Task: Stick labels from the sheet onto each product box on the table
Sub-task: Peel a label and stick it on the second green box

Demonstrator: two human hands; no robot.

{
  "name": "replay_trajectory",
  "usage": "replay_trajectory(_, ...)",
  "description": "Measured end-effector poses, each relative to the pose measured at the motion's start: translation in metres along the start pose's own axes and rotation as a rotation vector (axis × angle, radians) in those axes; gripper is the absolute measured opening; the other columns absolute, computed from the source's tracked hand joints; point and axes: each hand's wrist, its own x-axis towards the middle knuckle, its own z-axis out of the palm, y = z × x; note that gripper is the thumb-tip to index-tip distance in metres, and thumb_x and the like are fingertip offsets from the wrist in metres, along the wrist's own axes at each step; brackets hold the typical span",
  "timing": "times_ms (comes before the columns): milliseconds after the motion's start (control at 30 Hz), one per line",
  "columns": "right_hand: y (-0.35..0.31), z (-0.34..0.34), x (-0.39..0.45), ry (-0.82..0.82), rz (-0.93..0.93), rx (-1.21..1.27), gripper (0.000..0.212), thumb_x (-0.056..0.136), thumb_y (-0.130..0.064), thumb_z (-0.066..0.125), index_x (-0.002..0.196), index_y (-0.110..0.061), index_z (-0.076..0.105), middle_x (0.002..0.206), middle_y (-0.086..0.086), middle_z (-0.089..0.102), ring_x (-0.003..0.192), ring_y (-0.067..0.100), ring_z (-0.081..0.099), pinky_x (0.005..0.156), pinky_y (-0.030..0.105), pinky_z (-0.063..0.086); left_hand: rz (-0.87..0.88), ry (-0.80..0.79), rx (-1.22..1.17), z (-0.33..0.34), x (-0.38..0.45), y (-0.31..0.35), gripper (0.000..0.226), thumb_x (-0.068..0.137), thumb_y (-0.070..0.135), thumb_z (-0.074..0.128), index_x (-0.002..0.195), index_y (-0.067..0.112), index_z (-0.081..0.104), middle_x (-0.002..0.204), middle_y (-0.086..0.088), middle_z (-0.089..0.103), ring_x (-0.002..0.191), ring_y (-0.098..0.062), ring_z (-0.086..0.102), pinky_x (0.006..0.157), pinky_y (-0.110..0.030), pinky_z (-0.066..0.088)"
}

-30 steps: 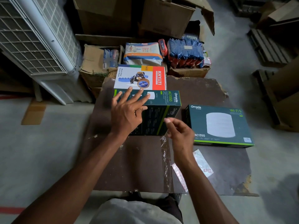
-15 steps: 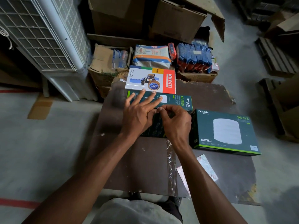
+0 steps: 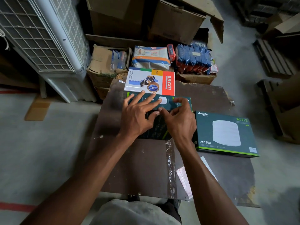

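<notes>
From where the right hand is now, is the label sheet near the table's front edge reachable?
Probably yes. The right hand is on the middle box, and the label sheet lies flat beside that forearm, partly under it. Nothing sits on it; pulling the hand back should get there.

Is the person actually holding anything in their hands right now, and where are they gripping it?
Left hand lies flat on the dark green box. Right hand pinches at its top; whether a label is between the fingertips cannot be told.
</notes>
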Motion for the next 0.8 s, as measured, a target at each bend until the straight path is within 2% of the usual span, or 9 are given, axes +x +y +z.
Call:
replay_trajectory(133,0.003,-0.010,0.013,-0.109,0.095,0.071,0.045,0.071,-0.057,0.087,0.101,-0.036,0.061,0.077,-0.009,0.069,0.076,0.009,0.068,0.063,0.031,0.049,-0.012,0.028,-0.015,0.003,-0.002,0.000,0.038,0.095,0.053,0.060,0.130,0.039,0.067,0.141,0.010,0.061,0.142,-0.022,0.045,0.111,-0.046,0.032)
replay_trajectory(300,0.004,-0.013,0.021,-0.173,0.123,0.164,0.035,0.078,-0.044,0.086,0.102,-0.037,0.061,0.081,-0.007,0.070,0.077,0.012,0.071,0.071,0.044,0.062,-0.028,0.024,-0.030,0.003,0.000,0.003,0.037,0.095,0.050,0.064,0.130,0.038,0.067,0.140,0.009,0.061,0.143,-0.022,0.045,0.113,-0.046,0.031)
replay_trajectory(367,0.008,-0.015,0.020,-0.089,0.006,0.120,0.021,0.087,-0.035,0.076,0.105,-0.035,0.066,0.081,-0.008,0.070,0.076,0.014,0.070,0.071,0.048,0.061,-0.032,0.014,-0.034,0.002,0.002,0.003,0.038,0.094,0.050,0.064,0.130,0.039,0.067,0.141,0.010,0.060,0.143,-0.021,0.045,0.114,-0.047,0.031)
replay_trajectory(433,0.014,-0.015,0.016,0.047,-0.255,0.035,0.014,0.091,-0.032,0.070,0.105,-0.031,0.073,0.086,-0.008,0.073,0.076,0.017,0.068,0.070,0.046,0.057,-0.033,0.006,-0.035,0.001,0.004,0.002,0.039,0.093,0.051,0.063,0.131,0.039,0.067,0.142,0.010,0.060,0.144,-0.022,0.044,0.114,-0.048,0.031)
replay_trajectory(533,0.021,-0.008,0.011,0.002,-0.601,-0.129,0.016,0.093,-0.035,0.067,0.105,-0.033,0.078,0.090,-0.008,0.069,0.079,0.017,0.063,0.074,0.040,0.042,-0.037,-0.018,-0.041,0.000,0.005,0.002,0.043,0.093,0.050,0.058,0.134,0.039,0.064,0.144,0.010,0.058,0.145,-0.023,0.043,0.116,-0.049,0.030)
replay_trajectory(600,0.025,-0.002,0.012,-0.003,-0.636,-0.228,0.020,0.094,-0.040,0.063,0.108,-0.038,0.078,0.091,-0.009,0.065,0.081,0.019,0.059,0.075,0.040,0.035,-0.037,-0.033,-0.050,-0.001,0.006,0.001,0.045,0.092,0.048,0.056,0.135,0.039,0.063,0.144,0.010,0.057,0.145,-0.024,0.043,0.116,-0.051,0.029)
replay_trajectory(700,0.032,-0.001,0.014,0.099,-0.608,-0.298,0.022,0.092,-0.050,0.064,0.108,-0.044,0.077,0.092,-0.010,0.065,0.085,0.022,0.056,0.082,0.046,0.039,-0.042,-0.051,-0.042,-0.001,0.007,0.001,0.046,0.091,0.049,0.056,0.136,0.041,0.061,0.146,0.011,0.056,0.146,-0.023,0.041,0.117,-0.050,0.028)
replay_trajectory(800,0.035,-0.003,0.016,0.128,-0.556,-0.348,0.025,0.091,-0.056,0.064,0.108,-0.043,0.078,0.097,-0.008,0.066,0.093,0.023,0.056,0.090,0.051,0.039,-0.046,-0.059,-0.050,-0.003,0.008,0.001,0.044,0.092,0.048,0.057,0.136,0.042,0.061,0.145,0.013,0.056,0.146,-0.021,0.041,0.118,-0.049,0.028)
